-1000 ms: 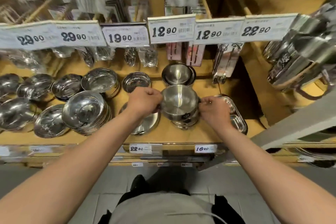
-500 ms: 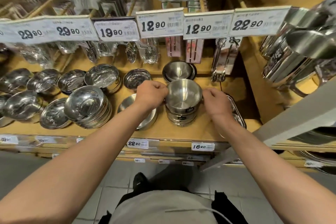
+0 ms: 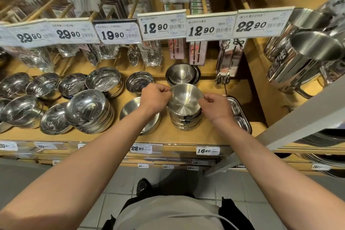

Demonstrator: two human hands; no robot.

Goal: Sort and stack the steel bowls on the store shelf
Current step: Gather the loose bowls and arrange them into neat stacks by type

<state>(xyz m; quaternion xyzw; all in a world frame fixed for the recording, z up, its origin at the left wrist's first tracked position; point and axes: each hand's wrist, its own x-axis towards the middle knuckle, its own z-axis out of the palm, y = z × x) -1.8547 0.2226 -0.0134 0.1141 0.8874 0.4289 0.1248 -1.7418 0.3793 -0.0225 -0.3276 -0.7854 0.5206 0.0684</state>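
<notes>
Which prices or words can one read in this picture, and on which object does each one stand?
"29.90": two white hanging price cards, far left and next to it
"19.90": dark-framed card
"12.90": two white cards
"22.90": right white card
"22.90": shelf-edge label
"16.90": shelf-edge label
Small print, barcodes, bowl stickers and lower labels: too blurred to read.

The top bowl (image 3: 184,100) is sitting lower now than a second ago, nested on the stack of bowls (image 3: 185,121). The left hand (image 3: 155,97) and the right hand (image 3: 216,107) are closing more over its rim, with fingers curling onto the edge.
</notes>
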